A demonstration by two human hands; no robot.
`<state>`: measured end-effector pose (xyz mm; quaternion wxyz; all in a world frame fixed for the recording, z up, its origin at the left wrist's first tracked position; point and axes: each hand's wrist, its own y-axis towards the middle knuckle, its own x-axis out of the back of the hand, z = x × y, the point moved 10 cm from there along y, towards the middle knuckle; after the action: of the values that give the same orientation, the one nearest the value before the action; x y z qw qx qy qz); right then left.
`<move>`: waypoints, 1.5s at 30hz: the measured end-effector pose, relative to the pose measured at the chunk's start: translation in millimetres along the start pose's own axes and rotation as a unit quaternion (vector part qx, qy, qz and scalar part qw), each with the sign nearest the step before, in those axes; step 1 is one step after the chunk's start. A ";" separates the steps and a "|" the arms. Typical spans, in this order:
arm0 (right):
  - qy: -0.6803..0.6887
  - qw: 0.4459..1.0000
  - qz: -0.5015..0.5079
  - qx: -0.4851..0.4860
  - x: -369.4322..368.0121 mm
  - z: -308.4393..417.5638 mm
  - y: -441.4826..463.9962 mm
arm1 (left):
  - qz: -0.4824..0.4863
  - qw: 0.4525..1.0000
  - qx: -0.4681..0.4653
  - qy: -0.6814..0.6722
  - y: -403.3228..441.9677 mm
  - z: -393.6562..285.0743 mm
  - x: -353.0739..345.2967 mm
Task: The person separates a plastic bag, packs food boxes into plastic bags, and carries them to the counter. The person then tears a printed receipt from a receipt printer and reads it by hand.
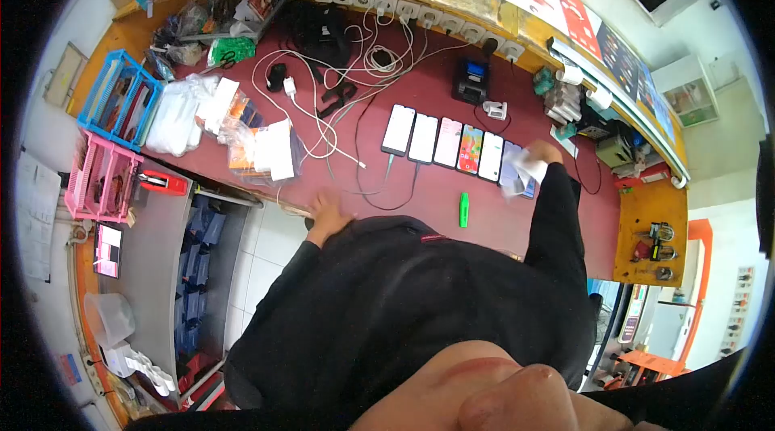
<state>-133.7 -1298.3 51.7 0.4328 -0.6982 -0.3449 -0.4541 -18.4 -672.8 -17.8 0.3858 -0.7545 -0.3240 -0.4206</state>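
At the right end of a row of smartphones, my right hand (pixel 546 153) is closed on a white cloth or tissue (pixel 529 173), which lies over the last smartphone (pixel 508 158) and partly hides it. The other smartphones lie side by side with lit screens, among them a white-screened one (pixel 399 131) at the left end and one with a colourful screen (pixel 470 148). My left hand (pixel 329 215) rests at the table's front edge, fingers spread, holding nothing. A green highlighter-like pen (pixel 463 210) lies in front of the row.
White charging cables (pixel 323 100) tangle behind the phones, below a row of power sockets (pixel 408 10). A black card-reader-like device (pixel 471 80) stands at the back. Plastic packets (pixel 257 140), a blue basket (pixel 121 100) and a pink basket (pixel 101 177) are on the left.
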 end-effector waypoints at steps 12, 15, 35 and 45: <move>0.721 0.643 -0.236 0.107 284.8 273.9 -201.6 | 0.027 0.562 -0.366 -0.741 25.2 -301.6 307.3; 0.752 0.620 -0.207 0.083 267.4 274.4 -223.5 | 0.046 0.499 -0.406 -0.764 16.6 -312.4 358.9; 0.742 0.643 -0.187 0.032 240.9 272.0 -264.5 | 0.039 0.488 -0.509 -0.708 -34.0 -316.7 474.0; 0.742 0.645 -0.183 0.028 235.3 273.6 -262.4 | 0.033 0.493 -0.498 -0.713 -39.6 -313.6 480.7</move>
<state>-189.2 -924.8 289.2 0.4713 -0.0384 -0.0419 -0.8802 38.4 -842.2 529.0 -0.4025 -0.8746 -0.1999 0.1818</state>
